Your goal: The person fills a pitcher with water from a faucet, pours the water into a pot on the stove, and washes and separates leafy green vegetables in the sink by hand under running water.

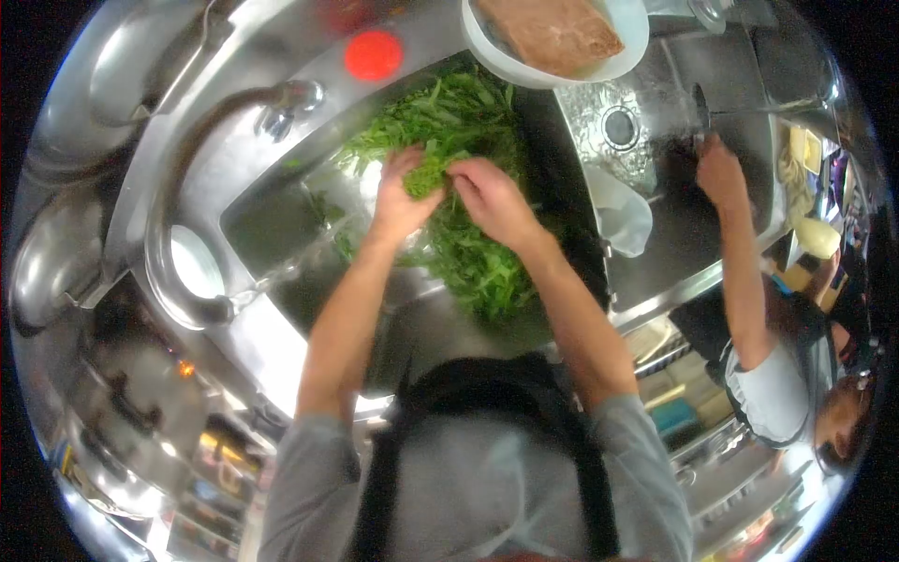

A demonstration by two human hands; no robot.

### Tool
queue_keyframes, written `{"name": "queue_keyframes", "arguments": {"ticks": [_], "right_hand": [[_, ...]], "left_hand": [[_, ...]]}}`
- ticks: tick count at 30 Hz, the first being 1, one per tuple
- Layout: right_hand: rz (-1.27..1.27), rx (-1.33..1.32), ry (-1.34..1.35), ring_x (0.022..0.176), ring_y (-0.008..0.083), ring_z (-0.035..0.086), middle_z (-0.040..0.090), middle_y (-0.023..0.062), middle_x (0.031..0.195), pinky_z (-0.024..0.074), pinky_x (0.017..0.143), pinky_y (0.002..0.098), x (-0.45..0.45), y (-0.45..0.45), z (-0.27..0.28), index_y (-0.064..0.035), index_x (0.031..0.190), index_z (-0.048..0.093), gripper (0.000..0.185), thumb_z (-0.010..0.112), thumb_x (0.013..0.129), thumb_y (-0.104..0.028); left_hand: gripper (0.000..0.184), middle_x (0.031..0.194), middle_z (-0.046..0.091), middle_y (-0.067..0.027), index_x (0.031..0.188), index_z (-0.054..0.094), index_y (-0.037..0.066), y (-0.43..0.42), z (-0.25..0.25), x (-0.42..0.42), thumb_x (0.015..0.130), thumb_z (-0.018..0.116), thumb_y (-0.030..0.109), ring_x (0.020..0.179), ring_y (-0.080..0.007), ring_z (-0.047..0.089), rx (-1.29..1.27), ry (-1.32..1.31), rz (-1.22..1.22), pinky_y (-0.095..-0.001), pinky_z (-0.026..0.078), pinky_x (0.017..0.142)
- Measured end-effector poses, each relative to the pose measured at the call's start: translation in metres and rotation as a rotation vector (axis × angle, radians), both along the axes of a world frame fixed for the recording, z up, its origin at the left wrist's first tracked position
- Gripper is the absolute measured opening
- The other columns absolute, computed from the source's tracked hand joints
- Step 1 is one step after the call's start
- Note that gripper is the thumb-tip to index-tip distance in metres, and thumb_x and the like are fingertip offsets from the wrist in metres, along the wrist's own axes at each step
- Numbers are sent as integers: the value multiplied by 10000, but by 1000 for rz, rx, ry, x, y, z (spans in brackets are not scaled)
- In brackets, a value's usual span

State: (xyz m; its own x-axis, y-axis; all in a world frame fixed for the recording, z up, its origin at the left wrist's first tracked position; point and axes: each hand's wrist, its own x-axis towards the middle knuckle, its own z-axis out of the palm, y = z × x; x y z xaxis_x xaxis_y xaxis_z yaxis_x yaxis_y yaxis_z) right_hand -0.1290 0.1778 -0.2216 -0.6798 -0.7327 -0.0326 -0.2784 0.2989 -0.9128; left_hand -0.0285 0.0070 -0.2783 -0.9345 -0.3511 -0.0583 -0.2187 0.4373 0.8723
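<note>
Leafy greens [492, 272] float and lie in a metal sink [272, 220] in front of me, gathered toward its right side. My left hand [405, 192] is closed around a small bunch of greens [428, 173] above the sink. My right hand [489, 195] meets it from the right, thumb and fingers pinched at the stems of that same bunch. Water runs from the curved faucet [173, 225] into the sink's left side.
A red round object [374, 55] sits on the sink's back ledge. A white bowl [524, 73] holding a brown block [552, 33] stands behind. Another person's hand [721, 173] works over the neighbouring sink [674, 239], where a translucent container [620, 215] lies.
</note>
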Motion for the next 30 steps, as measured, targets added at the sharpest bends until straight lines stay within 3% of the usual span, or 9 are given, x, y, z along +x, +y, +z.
{"name": "queue_keyframes", "arguments": {"ticks": [4, 8, 10, 11, 16, 18, 22, 28, 30], "right_hand": [[-18, 62, 66, 1236, 417, 493, 509, 211, 1364, 402, 1071, 456, 3, 6, -14, -3, 1203, 571, 316, 594, 899, -83], [186, 349, 224, 1309, 423, 423, 401, 204, 1481, 323, 1136, 487, 23, 22, -58, -17, 1263, 545, 394, 592, 873, -56], [415, 695, 300, 1363, 416, 369, 337, 178, 1536, 278, 1166, 503, 18, 31, -63, -30, 1321, 506, 492, 584, 835, -22], [376, 646, 248, 1402, 400, 325, 303, 150, 1563, 270, 1177, 486, 18, 36, -71, -32, 1342, 485, 552, 580, 800, 5], [391, 651, 227, 1371, 414, 371, 348, 171, 1538, 306, 1164, 461, 2, 23, -45, -19, 1420, 413, 596, 557, 842, -9], [318, 557, -13, 1332, 408, 429, 388, 214, 1500, 343, 1145, 445, -5, 22, -29, -3, 1443, 371, 583, 540, 886, -39], [149, 318, 213, 1286, 400, 493, 438, 250, 1450, 403, 1091, 451, -13, 20, 27, 12, 1386, 447, 492, 558, 924, -115], [67, 210, 65, 1223, 370, 551, 506, 239, 1393, 454, 1015, 384, 16, -39, 127, 7, 1360, 478, 489, 589, 969, -265], [53, 37, 2, 1197, 245, 570, 532, 148, 1392, 461, 990, 333, 30, -65, 144, -37, 1394, 484, 485, 580, 991, -289]], "left_hand": [[481, 1297, 609, -160, 1181, 665, 94, 12, 25, 5, 729, 809, 178, 1338, -401, 425, 99, -26, 125, -532, 243, 1181], [407, 1230, 665, -114, 1167, 648, 3, 21, 77, 1, 808, 776, 144, 1285, -236, 521, -26, -44, 105, -411, 321, 1135], [403, 1240, 657, -76, 1127, 673, 42, 13, 107, 2, 788, 805, 215, 1153, -265, 590, 621, -33, 442, -416, 407, 1069], [342, 1164, 678, -79, 1115, 669, 15, -2, 93, 14, 829, 773, 171, 1015, -195, 634, 533, -31, 606, -361, 463, 976], [328, 1111, 684, -107, 1120, 665, -4, -48, 131, 9, 851, 756, 161, 964, -185, 636, 645, 234, 680, -325, 484, 901], [358, 1094, 690, -104, 1129, 665, -8, -56, 132, 16, 839, 770, 173, 929, -199, 646, 584, 154, 678, -346, 502, 874], [364, 1011, 712, -81, 1106, 667, 22, -47, 147, 35, 831, 779, 231, 895, -202, 660, 110, -230, 537, -351, 522, 841], [348, 981, 708, -129, 1062, 657, -12, -39, 223, 53, 833, 758, 230, 913, -229, 673, 284, -254, 513, -347, 541, 809], [288, 957, 691, -127, 1040, 652, -32, -42, 221, 67, 839, 727, 161, 868, -208, 657, 482, -111, 508, -338, 534, 758]]}}
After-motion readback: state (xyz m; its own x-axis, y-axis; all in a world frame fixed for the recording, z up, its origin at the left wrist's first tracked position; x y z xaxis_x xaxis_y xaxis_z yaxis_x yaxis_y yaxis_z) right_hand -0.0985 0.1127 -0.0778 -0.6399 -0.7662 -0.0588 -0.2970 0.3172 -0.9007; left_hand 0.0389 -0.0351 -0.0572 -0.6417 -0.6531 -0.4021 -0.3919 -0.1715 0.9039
